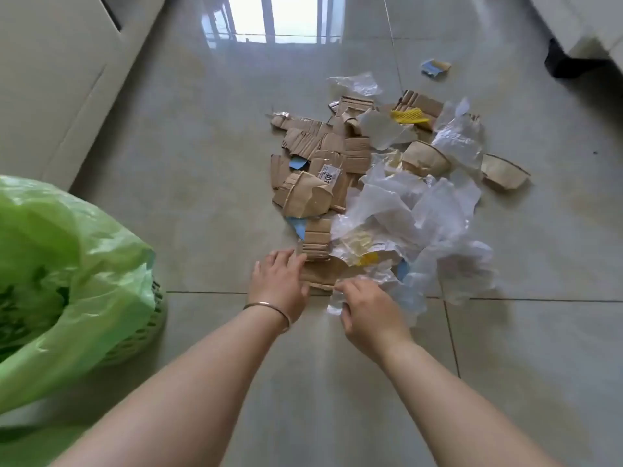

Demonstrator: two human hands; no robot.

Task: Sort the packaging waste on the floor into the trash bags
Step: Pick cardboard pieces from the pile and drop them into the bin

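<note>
A heap of packaging waste lies on the tiled floor: torn brown cardboard pieces (320, 150) on its left and crumpled clear plastic film (421, 210) on its right. My left hand (279, 281), with a thin bangle at the wrist, rests fingers spread on the near cardboard piece (320, 276). Beside it my right hand (367, 311) pinches a strip of clear plastic (335, 306) at the heap's near edge. A green trash bag (67, 278) stands open at the left, lining a green basket (148, 332).
Flattened brown paper cups (502, 170) lie at the heap's right side. A small blue scrap (435, 67) lies apart, farther back. A pale cabinet or door (50, 79) runs along the left. A dark gap under white furniture (569, 65) is at the back right.
</note>
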